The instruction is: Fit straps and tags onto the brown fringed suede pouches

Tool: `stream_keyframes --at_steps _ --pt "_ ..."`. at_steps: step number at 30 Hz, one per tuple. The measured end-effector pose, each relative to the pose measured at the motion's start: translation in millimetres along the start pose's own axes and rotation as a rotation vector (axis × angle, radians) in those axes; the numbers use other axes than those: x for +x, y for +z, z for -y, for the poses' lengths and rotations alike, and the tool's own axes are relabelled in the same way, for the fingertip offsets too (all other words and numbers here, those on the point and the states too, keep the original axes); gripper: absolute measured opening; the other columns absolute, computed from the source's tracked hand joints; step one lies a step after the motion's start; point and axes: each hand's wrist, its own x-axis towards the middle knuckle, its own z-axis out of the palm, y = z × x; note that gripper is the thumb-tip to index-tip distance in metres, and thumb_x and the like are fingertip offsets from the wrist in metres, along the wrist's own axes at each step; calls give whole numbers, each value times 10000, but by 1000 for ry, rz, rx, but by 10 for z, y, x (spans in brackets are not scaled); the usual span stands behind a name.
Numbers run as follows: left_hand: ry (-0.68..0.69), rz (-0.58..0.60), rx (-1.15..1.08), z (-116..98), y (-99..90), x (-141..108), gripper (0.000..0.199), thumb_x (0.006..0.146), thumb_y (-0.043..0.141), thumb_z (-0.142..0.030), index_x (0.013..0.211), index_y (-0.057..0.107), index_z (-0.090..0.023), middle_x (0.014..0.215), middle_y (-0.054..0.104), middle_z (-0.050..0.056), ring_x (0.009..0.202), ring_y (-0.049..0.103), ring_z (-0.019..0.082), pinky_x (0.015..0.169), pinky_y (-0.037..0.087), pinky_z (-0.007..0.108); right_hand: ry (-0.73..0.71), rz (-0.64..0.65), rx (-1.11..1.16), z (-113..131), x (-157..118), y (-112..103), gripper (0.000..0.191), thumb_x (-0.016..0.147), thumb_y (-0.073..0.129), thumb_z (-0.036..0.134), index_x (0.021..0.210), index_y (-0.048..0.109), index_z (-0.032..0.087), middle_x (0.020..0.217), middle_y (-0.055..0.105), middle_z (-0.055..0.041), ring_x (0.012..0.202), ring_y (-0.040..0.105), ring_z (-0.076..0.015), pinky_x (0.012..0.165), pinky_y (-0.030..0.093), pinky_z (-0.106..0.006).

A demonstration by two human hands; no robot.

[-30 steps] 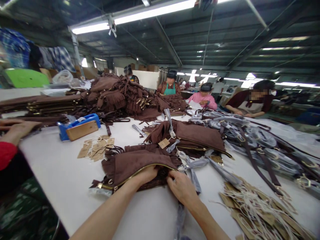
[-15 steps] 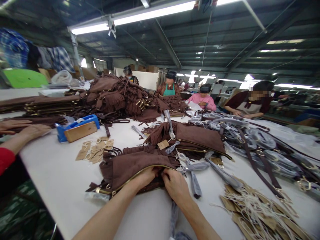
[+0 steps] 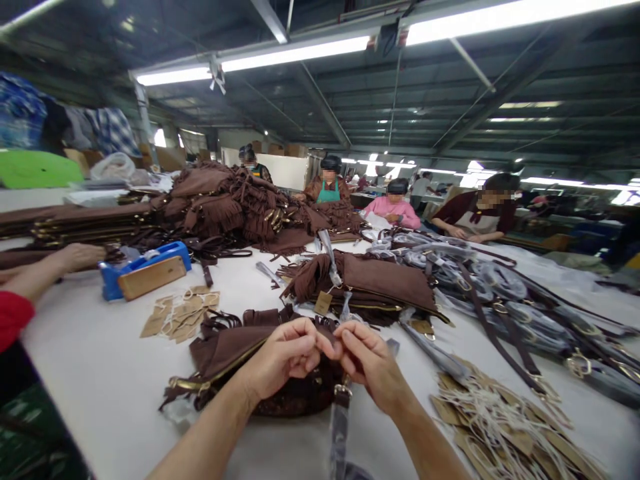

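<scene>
A brown fringed bag (image 3: 227,343) with a gold zipper lies on the white table before me, its zipper edge toward me. My left hand (image 3: 287,357) is closed in a pinch above the bag's right part. Fingertips nearly touching it, my right hand (image 3: 369,360) is pinched as well. Whatever they grip is too small or hidden to make out. Below my right hand hangs a dark strap (image 3: 340,420) with a gold buckle, partly wrapped in plastic. Behind lies a second brown bag (image 3: 387,283) with a tan tag (image 3: 323,303) on it.
Tan tags with white strings (image 3: 510,427) spread at the right front; more tags (image 3: 183,315) lie left. A blue dispenser (image 3: 145,270) stands near a co-worker's hand (image 3: 80,257). Wrapped straps (image 3: 500,280) heap at right, brown bags (image 3: 215,200) behind. Several people sit across the table.
Both hands have come up out of the bag's zippered opening and now pinch together above it. The bag has slumped. The co-worker's hand at left has shifted, and the view has tilted slightly.
</scene>
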Motion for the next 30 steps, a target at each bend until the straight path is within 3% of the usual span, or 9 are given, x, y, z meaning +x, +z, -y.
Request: stream_keyframes --at_steps 4,8,13,16,20,24,27,30 --pt "-45 -22 34 74 27 16 311 771 688 -415 750 520 -153 621 553 -9 471 362 47 416 212 154 22 -34 24 -106 26 70 370 796 653 551 803 595 186 498 400 96 413 241 -32 387 150 -171" --pt "-94 -37 117 76 -8 26 301 739 693 -402 724 525 -153 665 563 -1 528 507 82 431 356 156 77 -86 87 -169 70 49 403 743 691 572 828 610 187 621 530 57 438 285 -29 373 147 -157" --pt "-129 -39 221 139 -86 81 293 705 670 -401 722 507 -158 652 583 -11 507 542 86 463 424 177 159 12 -29 -144 83 -76 431 740 675 598 799 613 175 635 577 41 418 330 -28 352 184 -150" --pt "-127 -40 290 173 -103 98 246 705 643 -362 743 511 -158 631 585 -16 513 559 97 497 449 196 188 81 -41 -113 65 -136 421 759 668 585 804 617 170 657 597 32 422 392 -31 357 266 -150" --pt "-157 -12 439 180 -68 70 199 703 624 -302 800 509 -171 611 546 -52 512 526 101 496 431 206 207 74 60 -142 61 -122 405 749 692 566 826 626 174 676 593 28 486 474 -51 413 377 -157" --pt "-87 -41 800 220 -10 31 211 655 700 -237 779 540 -175 659 551 -58 590 493 105 514 357 192 218 74 72 -224 82 -80 421 750 686 582 822 637 169 709 612 1 575 544 -82 464 433 -170" --pt "-56 -63 943 261 -6 26 86 694 603 -142 740 539 -177 649 564 -56 593 489 107 530 330 198 223 55 63 -248 70 -95 437 745 686 592 827 633 166 708 617 -2 599 559 -87 472 440 -166" --pt "-3 50 1010 265 -40 35 148 735 485 -73 732 592 -174 667 603 -37 615 516 112 590 354 201 247 61 52 -219 4 -143 435 742 694 586 840 620 168 702 624 8 567 559 -77 454 424 -161"
